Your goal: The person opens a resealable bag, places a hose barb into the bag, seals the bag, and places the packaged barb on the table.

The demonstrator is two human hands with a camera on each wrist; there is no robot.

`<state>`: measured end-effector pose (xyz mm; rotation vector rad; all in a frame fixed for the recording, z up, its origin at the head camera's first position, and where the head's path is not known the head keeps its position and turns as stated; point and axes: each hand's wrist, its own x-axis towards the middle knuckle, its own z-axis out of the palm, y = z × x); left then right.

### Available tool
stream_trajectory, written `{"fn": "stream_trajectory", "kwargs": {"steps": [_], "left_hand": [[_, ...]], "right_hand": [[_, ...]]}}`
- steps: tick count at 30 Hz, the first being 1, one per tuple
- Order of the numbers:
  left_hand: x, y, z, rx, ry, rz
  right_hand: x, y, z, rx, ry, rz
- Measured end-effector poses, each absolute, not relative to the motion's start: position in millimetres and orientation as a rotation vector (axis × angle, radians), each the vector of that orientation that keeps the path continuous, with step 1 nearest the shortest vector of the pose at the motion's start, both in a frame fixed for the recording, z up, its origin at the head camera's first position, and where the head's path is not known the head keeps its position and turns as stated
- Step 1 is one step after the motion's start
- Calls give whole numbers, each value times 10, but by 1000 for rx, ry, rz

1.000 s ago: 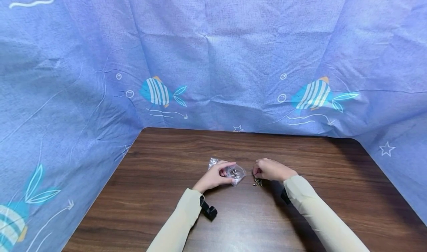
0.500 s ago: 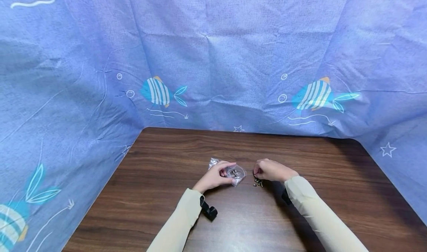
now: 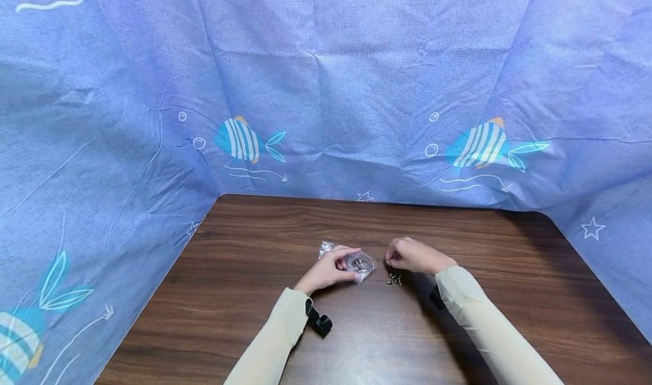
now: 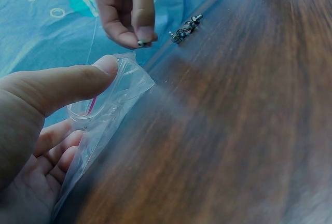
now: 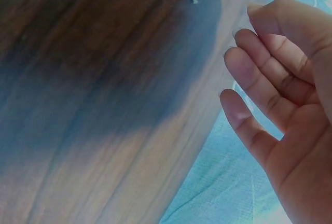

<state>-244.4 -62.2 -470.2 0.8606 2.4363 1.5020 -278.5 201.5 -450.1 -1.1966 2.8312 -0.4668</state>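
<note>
My left hand point(image 3: 332, 269) holds a clear plastic zip bag point(image 3: 364, 270) with its mouth spread between thumb and fingers. Several small metal pieces show inside the bag in the head view. In the left wrist view the thumb lies along the bag's rim, and a pink line point(image 4: 92, 106) marks the bag. To the right, my right hand point(image 3: 415, 256) hovers just above a little pile of small metal screws point(image 3: 394, 279). Between its thumb and forefinger it pinches one small screw point(image 4: 142, 43), seen in the left wrist view.
A crumpled end of clear plastic point(image 3: 326, 248) sticks out behind the left hand. Everything lies on a dark wood-grain table point(image 3: 285, 221). A blue fish-print cloth point(image 3: 356, 102) hangs behind and around the table.
My right hand has lifted a little off the screw pile, moving slightly away from me with a screw at its fingertips. The left hand and bag stay where they were.
</note>
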Motion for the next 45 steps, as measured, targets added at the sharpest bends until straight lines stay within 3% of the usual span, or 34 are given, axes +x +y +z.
{"fn": "stream_trajectory", "kwargs": {"steps": [22,45], "left_hand": [[-2458,-618,-4731,854,2443,1511],[-2452,-617,-4707,850,2439,1508]], "right_hand": [[-2797,1701,-4294,-1298,2800,-537],[-2766,1592,-4245,-1234,2802,-483]]}}
